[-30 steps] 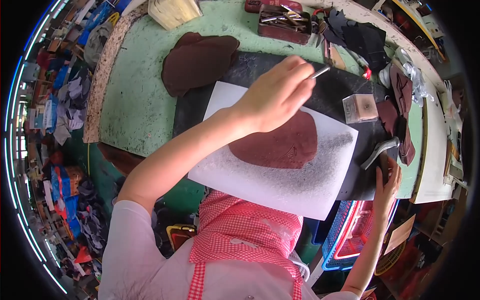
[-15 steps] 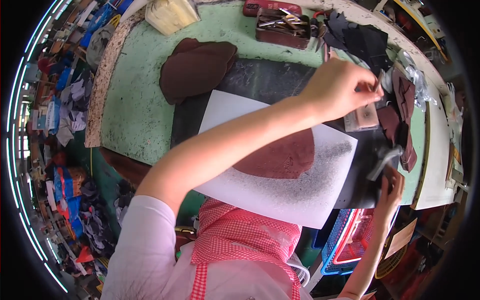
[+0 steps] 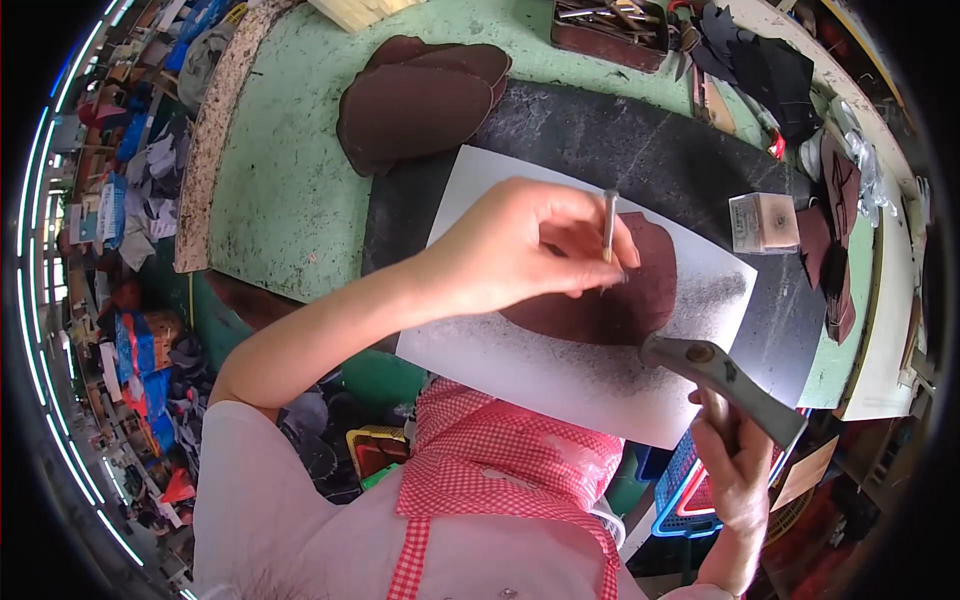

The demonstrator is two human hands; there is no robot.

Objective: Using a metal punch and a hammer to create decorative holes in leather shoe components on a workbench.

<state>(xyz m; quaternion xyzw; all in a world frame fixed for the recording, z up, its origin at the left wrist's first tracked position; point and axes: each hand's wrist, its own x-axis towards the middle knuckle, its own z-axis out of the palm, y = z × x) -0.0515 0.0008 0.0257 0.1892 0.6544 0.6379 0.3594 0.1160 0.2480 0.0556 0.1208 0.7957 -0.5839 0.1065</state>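
My left hand (image 3: 545, 245) pinches a thin metal punch (image 3: 609, 222), upright, with its lower end over a brown cut piece (image 3: 650, 275) that looks like leather or fabric. Whether the tip touches the piece cannot be told. That piece lies on a white board (image 3: 480, 365) speckled with dark marks, and my hand and forearm cover part of it. My right hand (image 3: 735, 460) is wrapped round the handle of a hammer (image 3: 735, 380), whose metal head hangs over the board's near right edge.
Beneath the board is a dark slab (image 3: 600, 125) on a green table (image 3: 290, 160). Stacked brown pieces (image 3: 420, 110) lie at the far left. A tool tin (image 3: 615, 35) stands at the back, a small clear box (image 3: 763, 222) to the right. Plastic baskets (image 3: 685, 500) sit below the table's near right edge.
My left hand has come back from the right side to above the brown piece with the punch. My right hand has raised the hammer and brought it leftward toward the board.
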